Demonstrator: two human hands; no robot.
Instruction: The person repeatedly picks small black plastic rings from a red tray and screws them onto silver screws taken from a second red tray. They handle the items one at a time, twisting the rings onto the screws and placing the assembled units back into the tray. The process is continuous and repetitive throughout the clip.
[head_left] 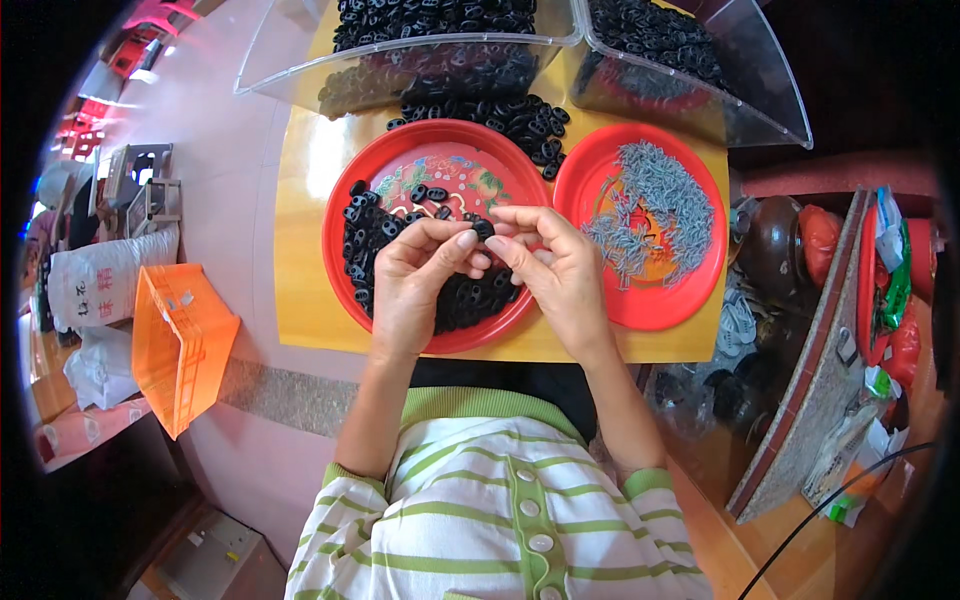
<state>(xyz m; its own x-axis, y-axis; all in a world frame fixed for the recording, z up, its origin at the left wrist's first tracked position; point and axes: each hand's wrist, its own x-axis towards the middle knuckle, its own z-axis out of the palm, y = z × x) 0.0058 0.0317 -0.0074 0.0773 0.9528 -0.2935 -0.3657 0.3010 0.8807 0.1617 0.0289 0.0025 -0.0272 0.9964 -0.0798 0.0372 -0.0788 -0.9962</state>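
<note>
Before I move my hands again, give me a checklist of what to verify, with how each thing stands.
1. Small black piece steadied at the fingertips of the left hand and right hand: ok.
2. Round red patterned tray below the hands, stocked with black oval pieces: ok.
3. Round red tray on the right, stocked with thin grey pieces: ok.
4. All black pieces contained: not ok; a loose pile lies on the yellow tabletop.
5. Grey piece seated in the held one: cannot tell; too small and partly covered by fingers.
</note>
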